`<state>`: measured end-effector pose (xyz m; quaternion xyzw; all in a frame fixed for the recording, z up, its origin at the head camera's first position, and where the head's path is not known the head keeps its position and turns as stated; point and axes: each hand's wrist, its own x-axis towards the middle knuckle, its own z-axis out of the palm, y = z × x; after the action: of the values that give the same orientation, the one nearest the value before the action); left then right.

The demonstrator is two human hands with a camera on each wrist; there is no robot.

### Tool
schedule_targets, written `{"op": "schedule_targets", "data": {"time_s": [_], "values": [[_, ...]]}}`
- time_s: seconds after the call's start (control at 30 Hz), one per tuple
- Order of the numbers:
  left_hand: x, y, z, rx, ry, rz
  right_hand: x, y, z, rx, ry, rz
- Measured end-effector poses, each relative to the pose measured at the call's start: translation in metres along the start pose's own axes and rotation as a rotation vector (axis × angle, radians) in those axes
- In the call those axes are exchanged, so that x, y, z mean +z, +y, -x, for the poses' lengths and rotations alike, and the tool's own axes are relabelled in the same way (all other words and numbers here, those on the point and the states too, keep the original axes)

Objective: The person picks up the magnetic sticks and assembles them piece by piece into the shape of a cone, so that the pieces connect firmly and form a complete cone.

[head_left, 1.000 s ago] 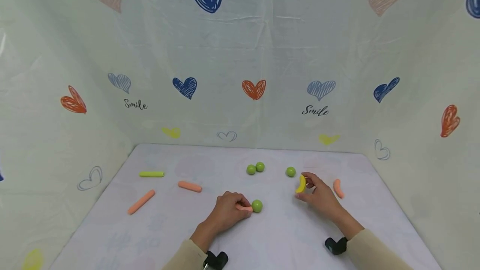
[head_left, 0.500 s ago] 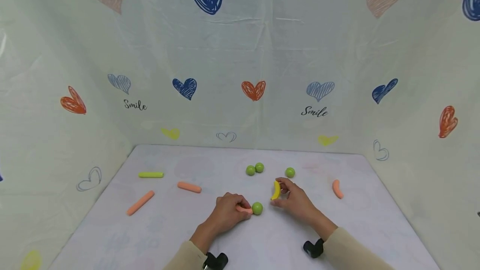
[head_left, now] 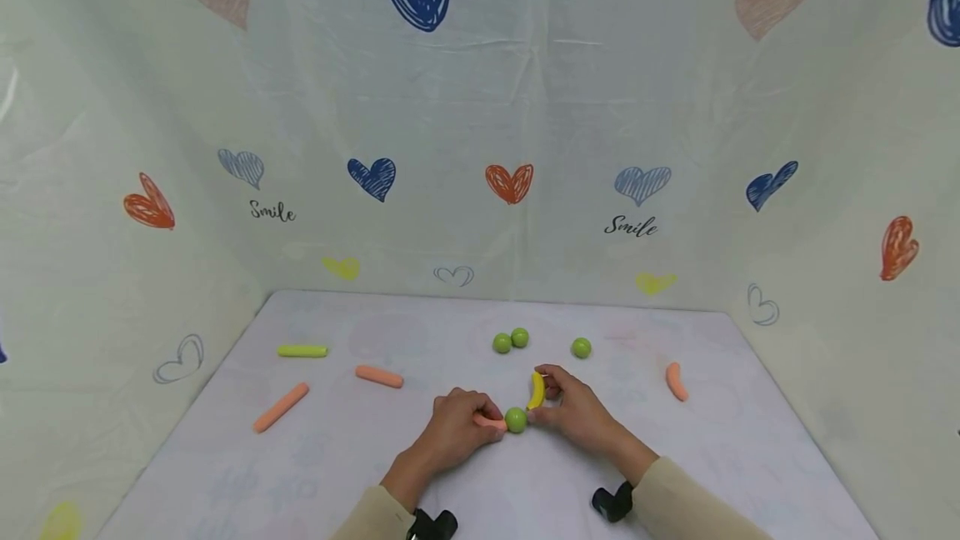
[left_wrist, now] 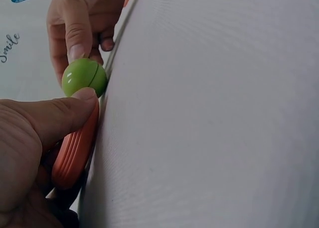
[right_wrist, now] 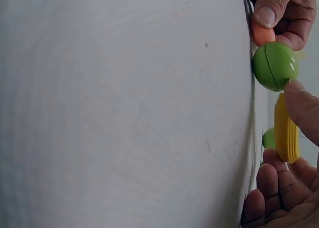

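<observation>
My left hand [head_left: 453, 432] pinches a grooved orange plastic stick [left_wrist: 76, 158] between thumb and fingers, low over the white table. Against the stick's far end sits a green ball [head_left: 515, 420] with a seam round it. Just right of the ball, my right hand [head_left: 581, 415] holds a small yellow curved piece [head_left: 536, 391], shaped like a banana, between thumb and fingertips. In the right wrist view the yellow piece's [right_wrist: 286, 133] upper end is close to the ball, partly behind the thumb; whether they touch I cannot tell.
On the white table [head_left: 225, 473], several green balls [head_left: 502, 342] lie toward the back. A light green stick [head_left: 302, 351] and two orange sticks [head_left: 281, 407] are at left. One curved orange piece [head_left: 677, 382] lies at right. A heart-printed sheet [head_left: 450, 223] hangs behind.
The right hand has moved left with the yellow piece, from near the back right ball to beside the green ball at centre. My left hand keeps its grip on the orange stick, nearly still.
</observation>
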<state>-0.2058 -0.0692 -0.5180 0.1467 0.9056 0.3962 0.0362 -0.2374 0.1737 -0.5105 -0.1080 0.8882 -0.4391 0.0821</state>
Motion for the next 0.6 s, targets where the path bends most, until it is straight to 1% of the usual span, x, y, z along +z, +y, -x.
{"op": "schedule_targets", "data": {"time_s": [0.2,0.4,0.6], "values": [[0.0003,0.002,0.0007,0.001,0.005,-0.012,-0.0006,0.0012,0.0,-0.023,-0.018,0.008],[0.0015,0.0028,0.0008,0.016,0.011,-0.012,-0.0023,0.002,-0.0001,-0.043,-0.041,0.018],[0.0063,0.006,0.0011,-0.022,-0.004,-0.006,-0.0039,0.0038,-0.0005,-0.069,-0.064,0.029]]}}
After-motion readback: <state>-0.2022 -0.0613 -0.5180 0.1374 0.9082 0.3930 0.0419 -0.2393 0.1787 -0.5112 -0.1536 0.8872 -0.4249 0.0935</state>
